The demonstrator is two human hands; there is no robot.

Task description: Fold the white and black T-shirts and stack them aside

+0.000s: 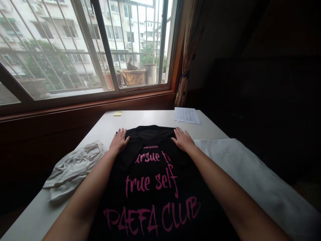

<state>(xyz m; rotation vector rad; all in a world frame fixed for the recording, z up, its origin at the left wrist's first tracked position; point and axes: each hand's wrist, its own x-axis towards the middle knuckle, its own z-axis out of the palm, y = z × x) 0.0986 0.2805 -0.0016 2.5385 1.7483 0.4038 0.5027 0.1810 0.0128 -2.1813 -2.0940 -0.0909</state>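
Both hands, left hand [118,140] and right hand [184,140], press open-palmed on the black T-shirt [152,187] (shoulders folded in); smoothing step, probably.

A home room: a barred window [82,47] looks onto apartment blocks, with a curtain [188,53], potted plants [132,75] and clothes on the table [150,117].

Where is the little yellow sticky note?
The yellow sticky note lies at the far end of the table, near the window sill, beyond the left hand and the black T-shirt.
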